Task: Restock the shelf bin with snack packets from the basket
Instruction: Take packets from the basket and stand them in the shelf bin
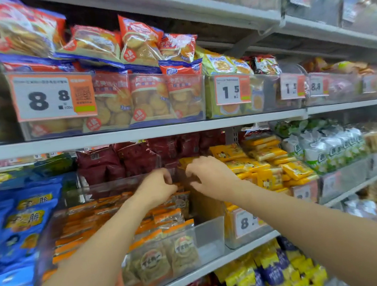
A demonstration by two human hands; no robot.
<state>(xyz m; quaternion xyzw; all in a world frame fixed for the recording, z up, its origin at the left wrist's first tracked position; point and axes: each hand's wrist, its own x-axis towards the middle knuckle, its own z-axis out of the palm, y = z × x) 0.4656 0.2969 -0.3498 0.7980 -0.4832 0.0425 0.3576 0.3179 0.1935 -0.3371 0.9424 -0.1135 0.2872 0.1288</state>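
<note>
A clear shelf bin (210, 234) on the middle shelf holds rows of orange-topped snack packets (164, 250) with round biscuits showing. Its right-hand part is bare. Both my arms reach into the bin's rear. My left hand (156, 187) has curled fingers at the top of the rearmost packet (180, 201) and seems to pinch it. My right hand (209, 176) hovers just right of it with its fingers and thumb curved toward the left hand. Blur hides whether it holds anything. The basket is out of view.
Blue packets (13, 230) fill the bin to the left, yellow packets (265, 163) the bin to the right, and dark red bags (122, 161) stand behind. The shelf above (133, 133) carries biscuit bags and price tags. A lower shelf holds yellow-and-blue packets (273, 274).
</note>
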